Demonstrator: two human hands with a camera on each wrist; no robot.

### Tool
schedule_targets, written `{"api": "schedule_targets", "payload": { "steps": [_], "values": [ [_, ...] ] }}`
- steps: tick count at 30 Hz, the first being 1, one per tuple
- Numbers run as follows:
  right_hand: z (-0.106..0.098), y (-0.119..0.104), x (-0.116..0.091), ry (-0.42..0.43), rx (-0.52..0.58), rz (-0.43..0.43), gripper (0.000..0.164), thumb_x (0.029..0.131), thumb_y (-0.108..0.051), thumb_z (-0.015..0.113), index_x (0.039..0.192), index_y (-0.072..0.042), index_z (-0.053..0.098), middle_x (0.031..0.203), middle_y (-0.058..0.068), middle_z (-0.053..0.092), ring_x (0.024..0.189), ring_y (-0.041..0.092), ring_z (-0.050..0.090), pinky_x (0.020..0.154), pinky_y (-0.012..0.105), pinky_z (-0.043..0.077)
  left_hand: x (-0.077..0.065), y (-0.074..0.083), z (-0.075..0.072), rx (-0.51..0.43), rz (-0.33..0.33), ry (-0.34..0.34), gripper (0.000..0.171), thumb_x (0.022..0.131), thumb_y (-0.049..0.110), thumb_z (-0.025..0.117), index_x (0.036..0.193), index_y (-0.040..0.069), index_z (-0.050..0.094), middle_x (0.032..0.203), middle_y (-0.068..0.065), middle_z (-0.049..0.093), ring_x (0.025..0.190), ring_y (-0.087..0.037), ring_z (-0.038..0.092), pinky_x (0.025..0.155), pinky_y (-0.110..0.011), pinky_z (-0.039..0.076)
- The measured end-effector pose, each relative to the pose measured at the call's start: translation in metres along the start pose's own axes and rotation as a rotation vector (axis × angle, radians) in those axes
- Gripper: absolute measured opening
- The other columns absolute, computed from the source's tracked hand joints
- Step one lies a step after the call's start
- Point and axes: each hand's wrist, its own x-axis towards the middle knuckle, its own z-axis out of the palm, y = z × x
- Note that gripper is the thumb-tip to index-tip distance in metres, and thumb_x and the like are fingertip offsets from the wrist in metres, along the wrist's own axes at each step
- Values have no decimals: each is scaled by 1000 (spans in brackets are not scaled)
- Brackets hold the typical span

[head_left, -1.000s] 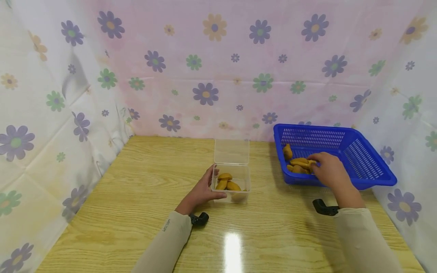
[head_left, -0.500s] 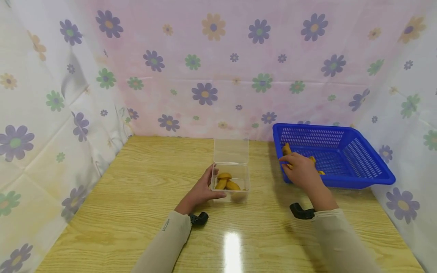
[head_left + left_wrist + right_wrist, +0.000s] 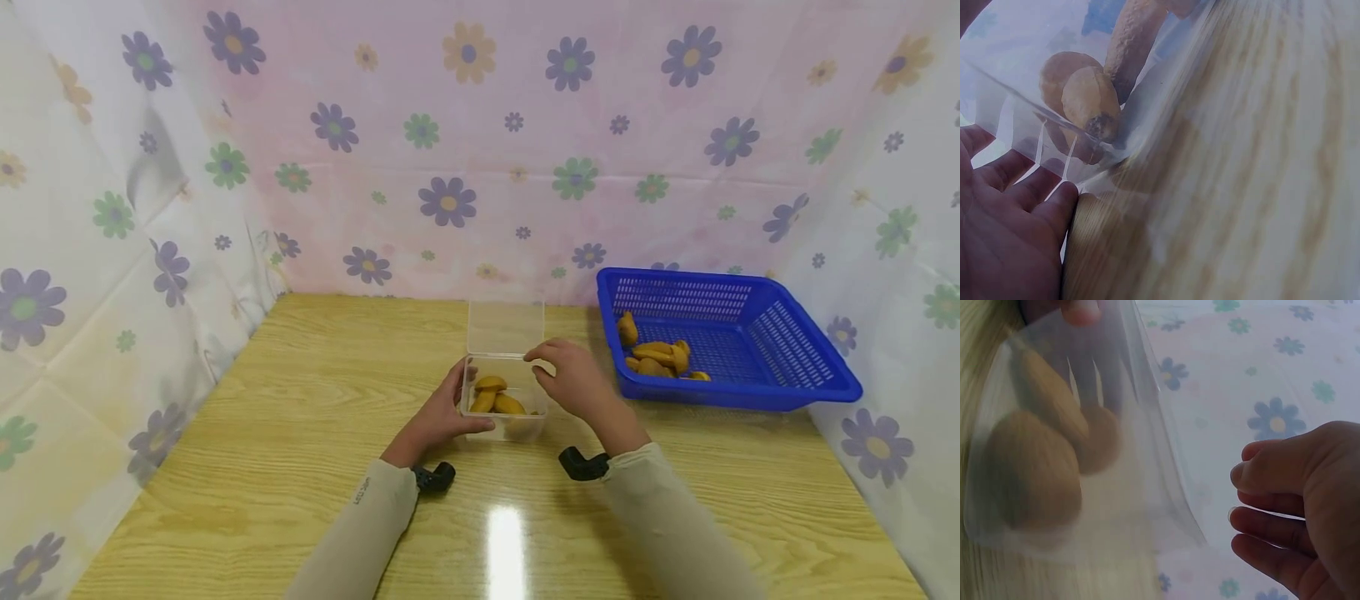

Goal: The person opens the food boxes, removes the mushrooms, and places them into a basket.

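Observation:
A clear plastic box (image 3: 517, 416) stands on the table with its lid (image 3: 506, 327) folded back. Several yellow-brown mushrooms (image 3: 491, 385) lie inside; through the wall, the left wrist view shows a mushroom's stem end (image 3: 1092, 103) close up. My left hand (image 3: 435, 418) grips the box from the left, fingers along its side and thumb across the front. At the right rear corner is my right hand (image 3: 583, 385), near the lid's hinge; whether it touches the rim I cannot tell. In the right wrist view the fingers (image 3: 1266, 475) are loosely bent beside the box, holding nothing.
To the right, a blue plastic basket (image 3: 750, 398) with slotted walls holds several more mushrooms (image 3: 660, 353), mostly at its left end. The wood-grain table (image 3: 300, 500) meets flower-patterned cloth (image 3: 450, 125) at the back and sides.
My right hand has left the mushrooms in the basket and travelled left to the box's right rear corner. The left hand stays on the box.

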Motion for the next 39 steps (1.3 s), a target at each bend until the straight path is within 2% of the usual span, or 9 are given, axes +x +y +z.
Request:
{"api": "schedule_targets", "payload": {
  "steps": [5, 14, 18, 21, 25, 30, 36, 39],
  "values": [
    [13, -15, 13, -67, 25, -5, 21, 92, -10, 66, 112, -11, 71, 114, 8, 68, 100, 28, 66, 85, 42, 55, -1, 2, -1, -1, -3, -1, 113, 75, 42, 83, 155, 39, 3, 157, -4, 26, 148, -26, 24, 119, -49, 24],
    [28, -24, 32, -234, 8, 53, 28, 93, -13, 66, 120, -11, 68, 121, 7, 67, 108, 26, 64, 91, 43, 54, 0, 3, -1, 18, -2, 3, 113, 74, 48, 82, 154, 41, 3, 158, -4, 25, 148, -29, 25, 118, -51, 27],
    [32, -29, 38, -314, -7, 69, 29, 94, -14, 65, 123, -11, 67, 122, 7, 68, 111, 26, 64, 95, 43, 52, 0, 1, -2, 15, 14, 1, 114, 74, 47, 82, 156, 37, 3, 158, -7, 26, 147, -31, 25, 118, -52, 26],
    [35, -32, 42, -354, -32, 49, 28, 94, -14, 64, 121, -11, 68, 117, 6, 70, 109, 26, 65, 96, 41, 52, 0, 0, -2, 7, 28, -3, 114, 76, 41, 83, 156, 33, 3, 158, -9, 25, 148, -31, 24, 118, -51, 24],
    [42, -35, 43, -381, -73, 9, 24, 93, -12, 64, 115, -10, 71, 109, 5, 73, 98, 24, 67, 89, 37, 54, 1, 1, -1, 1, 28, -13, 113, 78, 32, 83, 157, 31, 2, 158, -9, 25, 148, -29, 23, 119, -49, 24],
    [49, -36, 44, -391, -94, 19, 21, 91, -9, 66, 110, -10, 73, 104, 3, 73, 93, 20, 67, 87, 36, 55, 1, 5, -1, 10, 12, -33, 114, 80, 25, 81, 157, 24, -3, 160, -14, 20, 148, -32, 22, 118, -50, 25],
    [51, -39, 45, -395, -111, 26, 16, 90, -2, 65, 102, -10, 74, 95, 2, 72, 84, 16, 63, 77, 32, 53, -10, 28, -6, -12, 7, -60, 113, 82, 23, 80, 158, 16, -3, 159, -18, 20, 146, -36, 25, 115, -51, 32],
    [50, -40, 45, -389, -132, 29, 15, 91, -3, 64, 98, -11, 74, 92, 1, 71, 79, 15, 62, 73, 30, 51, -13, 34, -7, -30, 17, -59, 112, 81, 23, 80, 158, 16, -1, 158, -18, 21, 145, -36, 27, 113, -51, 35]
  ]
}}
